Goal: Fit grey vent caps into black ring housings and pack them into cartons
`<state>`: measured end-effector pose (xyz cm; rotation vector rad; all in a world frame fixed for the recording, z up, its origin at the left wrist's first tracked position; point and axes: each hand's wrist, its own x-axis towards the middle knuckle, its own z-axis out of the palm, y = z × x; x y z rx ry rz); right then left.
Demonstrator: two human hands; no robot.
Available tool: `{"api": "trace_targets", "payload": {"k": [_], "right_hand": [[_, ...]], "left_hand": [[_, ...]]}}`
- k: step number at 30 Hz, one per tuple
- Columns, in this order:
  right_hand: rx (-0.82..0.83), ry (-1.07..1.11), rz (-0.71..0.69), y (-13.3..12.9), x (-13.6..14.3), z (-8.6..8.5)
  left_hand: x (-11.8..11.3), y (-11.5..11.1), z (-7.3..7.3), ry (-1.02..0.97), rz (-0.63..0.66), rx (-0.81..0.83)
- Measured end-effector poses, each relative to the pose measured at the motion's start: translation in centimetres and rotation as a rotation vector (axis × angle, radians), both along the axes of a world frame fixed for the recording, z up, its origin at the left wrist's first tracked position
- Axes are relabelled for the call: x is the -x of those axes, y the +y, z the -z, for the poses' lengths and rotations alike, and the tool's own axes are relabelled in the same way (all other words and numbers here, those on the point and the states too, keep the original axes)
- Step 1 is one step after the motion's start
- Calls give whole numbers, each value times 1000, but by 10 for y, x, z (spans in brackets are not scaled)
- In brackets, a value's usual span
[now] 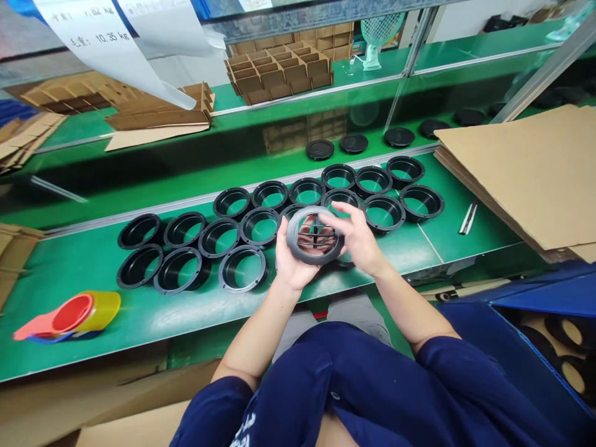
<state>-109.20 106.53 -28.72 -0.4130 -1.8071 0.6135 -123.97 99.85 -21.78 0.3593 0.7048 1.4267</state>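
Note:
A round black air vent (pixel 294 243), a ring with thin crossing slats, is held up in front of me over the bench. My left hand (pixel 293 267) grips it from the left and below, with fingers showing through the slats. My right hand (pixel 361 242) has its thumb and fingers on the right side of the rim. Around and behind the vent stand rows of black flanged rings (pixel 243 268), open in the middle. The held vent and my hands partly hide several of them.
Black round discs (pixel 354 144) lie on the green belt behind the bench (pixel 181 316). At left sit red and yellow cups (pixel 105 309). Cardboard sheets (pixel 526 167) and a box cutter (pixel 468 218) are at right. A blue bin (pixel 493 329) holds rings. Cardboard dividers (pixel 279 73) and a fan (pixel 372 56) stand behind.

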Motion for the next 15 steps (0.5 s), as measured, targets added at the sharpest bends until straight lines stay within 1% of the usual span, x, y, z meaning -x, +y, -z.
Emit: {"api": "trace_targets", "payload": {"k": [3, 5, 7, 9, 12, 13, 14, 15], "right_hand": [[-222, -126, 5, -8, 0, 9], [-287, -187, 16, -15, -5, 11], [-274, -248, 15, -23, -15, 9], [-241, -330, -23, -32, -26, 5], [-226, -411, -77, -39, -41, 2], [-215, -406, -76, -38, -45, 3], [-198, -383, -46, -35, -48, 4], [-177, -353, 18, -30, -49, 6]], "left_hand": [[-5, -5, 2, 20, -82, 35], [-13, -11, 8, 59, -48, 79], [-23, -18, 15, 95, 43, 108], [-34, -26, 22, 103, 123, 113], [-43, -36, 31, 96, 172, 118], [-43, -39, 35, 104, 198, 122], [-42, -42, 39, 128, 229, 124], [-40, -46, 43, 181, 261, 123]]}}
